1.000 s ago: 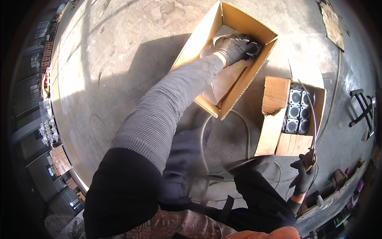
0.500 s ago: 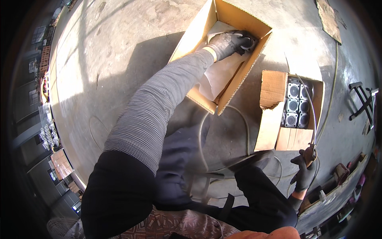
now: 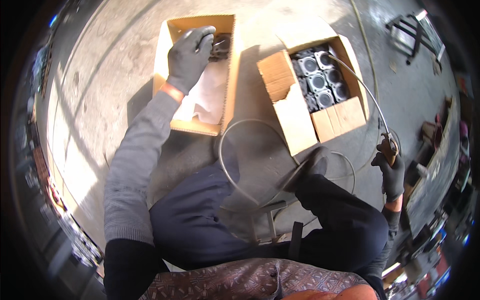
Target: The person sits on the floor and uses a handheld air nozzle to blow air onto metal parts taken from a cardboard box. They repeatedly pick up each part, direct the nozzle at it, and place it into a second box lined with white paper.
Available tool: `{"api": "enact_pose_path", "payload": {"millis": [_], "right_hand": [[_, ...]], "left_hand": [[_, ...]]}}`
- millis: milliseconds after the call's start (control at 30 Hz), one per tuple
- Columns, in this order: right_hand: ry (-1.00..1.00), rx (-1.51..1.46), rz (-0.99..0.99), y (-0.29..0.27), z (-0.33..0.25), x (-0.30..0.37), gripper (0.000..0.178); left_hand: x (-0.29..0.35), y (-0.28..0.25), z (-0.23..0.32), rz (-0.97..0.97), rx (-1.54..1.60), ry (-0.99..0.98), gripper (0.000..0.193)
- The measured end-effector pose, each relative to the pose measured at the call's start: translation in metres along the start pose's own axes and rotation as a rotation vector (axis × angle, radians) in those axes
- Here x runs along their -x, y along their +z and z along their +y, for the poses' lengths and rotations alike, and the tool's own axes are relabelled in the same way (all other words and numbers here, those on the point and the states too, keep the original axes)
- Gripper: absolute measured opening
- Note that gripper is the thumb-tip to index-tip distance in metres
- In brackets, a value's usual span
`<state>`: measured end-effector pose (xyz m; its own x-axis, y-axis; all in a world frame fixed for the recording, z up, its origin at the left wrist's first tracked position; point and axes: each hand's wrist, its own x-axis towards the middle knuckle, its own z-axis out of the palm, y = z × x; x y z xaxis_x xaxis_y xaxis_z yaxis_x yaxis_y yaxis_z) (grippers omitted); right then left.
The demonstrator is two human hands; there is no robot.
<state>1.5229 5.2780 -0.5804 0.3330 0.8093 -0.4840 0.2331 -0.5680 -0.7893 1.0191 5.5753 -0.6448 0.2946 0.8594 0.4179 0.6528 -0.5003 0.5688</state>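
Note:
My left hand [image 3: 189, 61], in a grey work glove, hovers over the cardboard box [image 3: 228, 95] on the left. Its fingers are loosely bent, with a gap at the thumb and nothing visible in them. Just right of the fingertips, a dark round metal part [image 3: 221, 46] lies at the far end of that box, on pale sheet lining [image 3: 210, 92]. My gloved right hand [image 3: 392, 175] is closed round the brown handle of an air blow gun [image 3: 389, 150]. Its long curved thin tube reaches toward the second carton [image 3: 340, 121], where several flanged metal parts [image 3: 316, 81] sit in rows.
A hose [image 3: 223, 167] loops over the concrete floor between the cartons and my legs. Torn flaps [image 3: 292, 127] stick out from the right carton. A black metal stand [image 3: 415, 37] is at the far right, and a low bench [image 3: 430, 170] with clutter runs along the right.
My left hand has drawn back from the metal part, leaving it in the box. My view has turned, so both cartons appear further left. The right hand keeps its hold on the blow gun.

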Motion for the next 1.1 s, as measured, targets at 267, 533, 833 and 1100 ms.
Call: {"api": "enact_pose_path", "payload": {"millis": [267, 533, 833, 1100], "right_hand": [[0.055, 0.132, 0.102, -0.022, 0.034, 0.030, 0.027], [0.167, 0.067, 0.096, -0.011, 0.079, 0.025, 0.026], [0.134, 0.114, 0.173, -0.014, 0.087, 0.018, 0.028], [0.014, -0.027, 0.143, -0.056, 0.081, 0.039, 0.033]], "left_hand": [[-0.031, 0.141, 0.148, -0.784, 0.038, -0.056, 0.028], [-0.037, 0.333, 0.133, -0.650, -0.436, -0.132, 0.065], [-0.046, 0.359, 0.118, -0.714, -0.403, -0.327, 0.075], [0.011, 0.326, 0.119, -0.692, 0.437, -0.579, 0.046]]}}
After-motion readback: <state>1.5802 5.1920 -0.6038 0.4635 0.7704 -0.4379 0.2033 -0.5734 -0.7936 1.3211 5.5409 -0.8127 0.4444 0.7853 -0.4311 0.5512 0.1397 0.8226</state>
